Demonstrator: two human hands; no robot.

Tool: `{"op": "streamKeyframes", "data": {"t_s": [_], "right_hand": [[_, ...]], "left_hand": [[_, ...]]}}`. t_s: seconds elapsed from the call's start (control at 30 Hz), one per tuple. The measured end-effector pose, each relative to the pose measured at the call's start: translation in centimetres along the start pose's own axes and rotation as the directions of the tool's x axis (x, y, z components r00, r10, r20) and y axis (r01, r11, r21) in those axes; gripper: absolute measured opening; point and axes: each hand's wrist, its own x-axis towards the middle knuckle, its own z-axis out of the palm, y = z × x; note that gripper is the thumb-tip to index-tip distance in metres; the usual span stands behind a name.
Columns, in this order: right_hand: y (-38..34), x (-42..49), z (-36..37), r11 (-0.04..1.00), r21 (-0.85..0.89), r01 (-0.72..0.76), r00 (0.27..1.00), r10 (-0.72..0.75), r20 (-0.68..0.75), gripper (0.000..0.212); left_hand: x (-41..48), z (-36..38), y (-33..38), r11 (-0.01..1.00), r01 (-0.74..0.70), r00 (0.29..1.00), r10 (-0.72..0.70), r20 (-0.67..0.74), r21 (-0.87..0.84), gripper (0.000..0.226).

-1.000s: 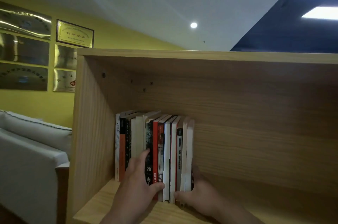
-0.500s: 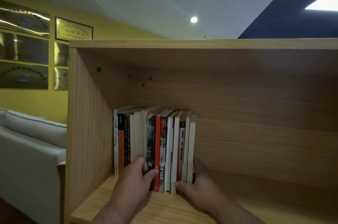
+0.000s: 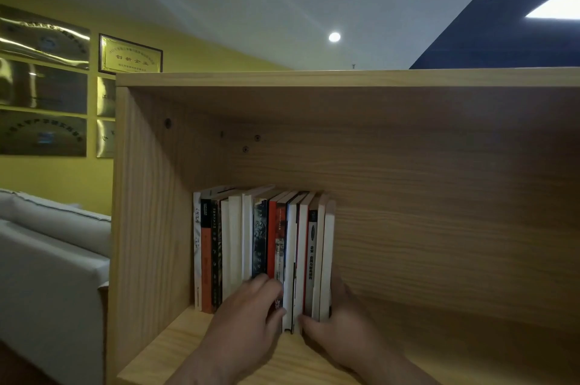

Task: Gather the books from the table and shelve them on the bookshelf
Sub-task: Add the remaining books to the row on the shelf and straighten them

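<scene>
A row of several upright books [image 3: 263, 246] stands at the left end of a light wooden bookshelf [image 3: 408, 78], on its shelf board. My left hand [image 3: 248, 318] is at the bottom of the middle spines, fingers curled against a black and a red book, thumb beside them. My right hand [image 3: 340, 326] wraps the right end of the row. Its thumb lies in front of the lowest spines and its fingers run up the outer side of the last white book [image 3: 326, 259]. The lower parts of the middle spines are hidden behind my hands.
The shelf compartment to the right of the books is bare wood [image 3: 455, 259]. A pale sofa [image 3: 47, 252] stands left of the bookshelf. Framed gold plaques [image 3: 130, 55] hang on the yellow wall behind it.
My left hand has slid a little to the right along the spines, from the black book toward the red one. My right hand stays at the row's right end. The view has shifted slightly.
</scene>
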Motion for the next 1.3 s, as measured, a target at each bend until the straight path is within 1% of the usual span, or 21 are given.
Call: {"op": "streamKeyframes", "data": {"t_s": [0.07, 0.13, 0.3, 0.33, 0.4, 0.43, 0.47, 0.53, 0.6, 0.67, 0.8, 0.87, 0.97, 1.03, 1.1, 1.2, 1.3], "right_hand": [[0.0, 0.0, -0.2, 1.0, 0.016, -0.006, 1.0, 0.006, 0.008, 0.121], [-0.1, -0.1, -0.4, 0.999, 0.037, -0.013, 1.0, 0.012, 0.021, 0.122], [-0.3, -0.3, -0.7, 0.995, 0.095, -0.022, 0.999, 0.019, 0.027, 0.117], [-0.3, -0.3, -0.8, 0.993, 0.114, -0.026, 0.999, 0.022, 0.031, 0.114], [-0.4, -0.4, -1.0, 0.99, 0.136, -0.04, 0.998, 0.034, 0.044, 0.113], [-0.4, -0.5, -1.1, 0.989, 0.139, -0.047, 0.998, 0.04, 0.054, 0.117], [-0.5, -0.5, -1.2, 0.989, 0.14, -0.055, 0.997, 0.046, 0.064, 0.12], [-0.7, -0.6, -1.5, 0.987, 0.147, -0.071, 0.995, 0.061, 0.076, 0.119], [-0.8, -0.8, -1.9, 0.985, 0.143, -0.092, 0.994, 0.082, 0.074, 0.108], [-0.9, -0.9, -2.1, 0.987, 0.129, -0.096, 0.995, 0.092, 0.038, 0.097], [-1.7, -1.0, -2.1, 0.994, 0.099, -0.056, 0.994, 0.064, -0.089, 0.09], [-2.0, -1.0, -2.2, 0.995, 0.093, -0.03, 0.993, 0.04, -0.112, 0.086], [-1.7, -1.0, -2.6, 0.994, 0.109, -0.029, 0.993, 0.042, -0.115, 0.075], [-1.4, -1.1, -3.0, 0.989, 0.137, -0.05, 0.993, 0.065, -0.104, 0.07], [-1.2, -1.1, -3.3, 0.976, 0.194, -0.097, 0.987, 0.119, -0.108, 0.063], [-1.6, -0.8, -3.0, 0.962, 0.233, -0.141, 0.962, 0.189, -0.197, 0.056], [-1.6, -0.4, -2.4, 0.946, 0.273, -0.176, 0.938, 0.245, -0.245, 0.05]], "left_hand": [[0.2, 0.2, -0.2, 0.999, -0.012, 1.0, 0.011, 0.011, 0.046, 0.014], [0.6, 0.3, -0.2, 0.997, -0.016, 1.0, 0.016, 0.007, 0.078, 0.02], [1.0, 0.7, -0.2, 0.993, 0.017, 1.0, -0.016, -0.01, 0.118, 0.031], [0.8, 0.7, -0.3, 0.993, 0.018, 1.0, -0.016, -0.018, 0.118, 0.038], [0.4, 0.7, -0.6, 0.99, -0.005, 0.999, 0.012, -0.05, 0.141, 0.062], [0.3, 0.7, -0.8, 0.985, -0.035, 0.998, 0.042, -0.036, 0.171, 0.071], [0.2, 0.8, -0.9, 0.971, -0.086, 0.995, 0.094, -0.025, 0.221, 0.075], [0.4, 0.8, -0.9, 0.938, -0.156, 0.987, 0.161, 0.009, 0.308, 0.075], [0.5, 0.7, -0.7, 0.925, -0.156, 0.988, 0.15, 0.044, 0.345, 0.076], [0.4, 0.7, -0.7, 0.92, -0.146, 0.989, 0.134, 0.057, 0.365, 0.081], [0.2, 0.9, -0.8, 0.92, -0.16, 0.987, 0.147, 0.062, 0.359, 0.079], [0.3, 1.1, -0.8, 0.902, -0.176, 0.984, 0.163, 0.067, 0.393, 0.078], [0.4, 1.2, -0.8, 0.89, -0.175, 0.985, 0.157, 0.079, 0.421, 0.079], [0.4, 1.1, -0.8, 0.887, -0.173, 0.985, 0.157, 0.074, 0.429, 0.077], [0.4, 1.1, -0.6, 0.88, -0.184, 0.983, 0.174, 0.064, 0.438, 0.074], [0.5, 1.1, -0.3, 0.861, -0.215, 0.977, 0.196, 0.089, 0.461, 0.078], [0.6, 1.0, -0.1, 0.87, -0.198, 0.98, 0.166, 0.11, 0.452, 0.082]]}}
